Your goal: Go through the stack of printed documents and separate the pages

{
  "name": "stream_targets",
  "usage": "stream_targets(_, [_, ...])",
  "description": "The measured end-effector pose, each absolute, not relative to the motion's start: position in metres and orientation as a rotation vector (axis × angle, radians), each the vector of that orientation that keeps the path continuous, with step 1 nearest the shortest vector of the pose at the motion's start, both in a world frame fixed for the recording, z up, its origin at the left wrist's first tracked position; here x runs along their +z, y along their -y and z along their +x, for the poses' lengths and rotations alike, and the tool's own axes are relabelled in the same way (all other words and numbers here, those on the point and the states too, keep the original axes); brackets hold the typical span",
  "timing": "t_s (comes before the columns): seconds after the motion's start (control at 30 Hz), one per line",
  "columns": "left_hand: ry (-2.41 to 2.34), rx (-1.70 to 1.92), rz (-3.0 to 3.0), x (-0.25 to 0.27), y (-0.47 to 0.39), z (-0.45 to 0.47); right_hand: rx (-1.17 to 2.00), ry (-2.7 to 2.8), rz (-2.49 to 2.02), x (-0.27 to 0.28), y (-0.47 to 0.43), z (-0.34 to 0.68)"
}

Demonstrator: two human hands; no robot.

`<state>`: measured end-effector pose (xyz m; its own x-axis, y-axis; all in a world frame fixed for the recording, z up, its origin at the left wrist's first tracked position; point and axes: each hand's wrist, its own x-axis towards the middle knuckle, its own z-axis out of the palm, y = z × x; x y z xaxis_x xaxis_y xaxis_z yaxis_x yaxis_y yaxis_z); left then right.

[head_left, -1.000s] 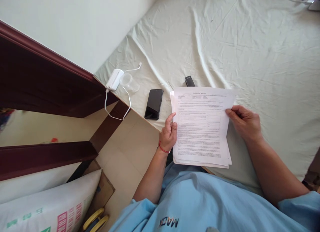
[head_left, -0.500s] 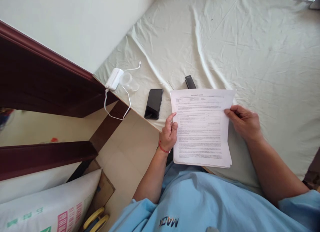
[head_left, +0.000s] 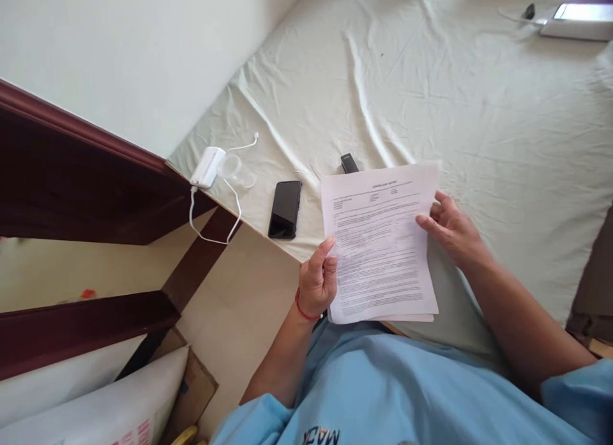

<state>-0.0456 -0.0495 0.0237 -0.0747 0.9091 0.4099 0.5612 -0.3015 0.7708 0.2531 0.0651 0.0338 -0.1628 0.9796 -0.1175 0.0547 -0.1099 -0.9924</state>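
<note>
Several printed sheets of paper are held in front of my body, over the near edge of the covered surface. My left hand, with a red string at the wrist, grips their left edge with the fingers curled behind. On the right edge, my right hand pinches the paper with the thumb on top and the fingers partly behind. The top page carries dense lines of text, too small to read. A small black object pokes out beyond the sheets' top edge, its lower part hidden. Left of the paper lies a black smartphone.
A white charger-like box with a cable and a clear plastic cup sit near the left corner of the pale cloth. At the far right is a white device. Dark red furniture and white sacks stand left.
The view has shifted, bringing more of the white device into sight. The sheets have tilted slightly, and my right hand's fingers have spread a little at their right edge.
</note>
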Motion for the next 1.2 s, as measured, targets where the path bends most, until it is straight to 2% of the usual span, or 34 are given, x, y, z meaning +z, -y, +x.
stream_targets(0.2, [-1.326, 1.344, 1.430, 0.038, 0.035, -0.023, 1.791, 0.965, -1.198, 0.044, -0.051, 0.253])
stream_targets(0.33, [-1.167, 1.245, 0.927, 0.050, 0.012, -0.016, 1.811, 0.859, -1.250, 0.042, -0.039, 0.252])
stream_targets(0.47, [-1.074, 0.943, 0.680, 0.054, -0.008, -0.017, 1.844, 1.004, -1.340, 0.034, -0.029, 0.252])
stream_targets(0.53, [-1.139, 0.918, 0.658, 0.054, -0.016, -0.014, 1.667, 1.209, -1.459, 0.036, -0.033, 0.255])
stream_targets(0.67, [-1.192, 0.894, 0.762, 0.055, -0.025, -0.004, 0.667, 1.611, -1.583, 0.064, -0.065, 0.260])
stream_targets(0.73, [-1.169, 0.862, 0.800, 0.057, -0.027, 0.000, 0.426, 1.856, -1.492, 0.087, -0.084, 0.256])
stream_targets(0.83, [-1.148, 0.851, 0.825, 0.061, -0.029, 0.003, 0.358, 2.228, -1.349, 0.113, -0.105, 0.241])
stream_targets(0.93, [-1.178, 0.868, 0.834, 0.061, -0.029, 0.003, 0.492, 2.526, -1.329, 0.121, -0.117, 0.229])
stream_targets(1.1, [-1.217, 0.895, 0.862, 0.059, -0.025, 0.004, 0.561, 2.593, -1.405, 0.116, -0.116, 0.221])
stream_targets(1.2, [-1.216, 0.897, 0.874, 0.058, -0.022, 0.006, 0.706, 2.618, -1.471, 0.118, -0.109, 0.217])
